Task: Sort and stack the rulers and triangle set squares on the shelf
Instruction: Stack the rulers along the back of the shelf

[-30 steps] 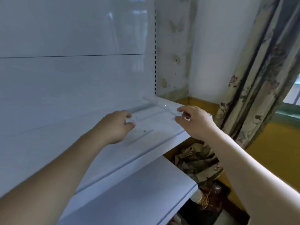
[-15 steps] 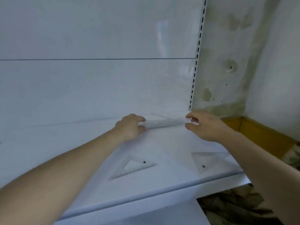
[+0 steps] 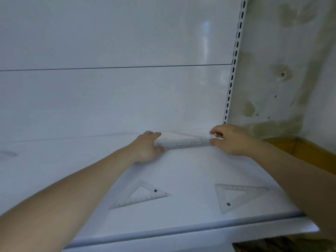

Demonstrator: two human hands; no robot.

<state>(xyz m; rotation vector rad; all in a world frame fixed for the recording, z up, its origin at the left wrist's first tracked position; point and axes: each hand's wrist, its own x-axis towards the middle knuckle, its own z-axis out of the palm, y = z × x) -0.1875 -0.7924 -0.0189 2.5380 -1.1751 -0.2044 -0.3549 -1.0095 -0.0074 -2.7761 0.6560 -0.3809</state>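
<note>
A clear straight ruler [image 3: 185, 142] lies across the back of the white shelf [image 3: 181, 170]. My left hand [image 3: 147, 148] grips its left end and my right hand [image 3: 231, 139] pinches its right end. Behind it, against the back panel, another clear ruler or set square [image 3: 189, 134] lies flat, partly hidden. Two clear triangle set squares rest near the front: one [image 3: 140, 195] left of centre, one [image 3: 234, 195] to the right. A faint clear piece [image 3: 7, 154] shows at the far left.
The shelf's back panel [image 3: 109, 97] rises just behind the hands. A slotted upright [image 3: 234, 57] stands at the right, with a stained wall [image 3: 281, 70] beyond. The shelf's front lip [image 3: 181, 231] runs along the bottom.
The view has swung left from the shelf's right end onto the shelf. Both hands now hold the straight ruler by its ends near the back panel; in the last half second they barely moved.
</note>
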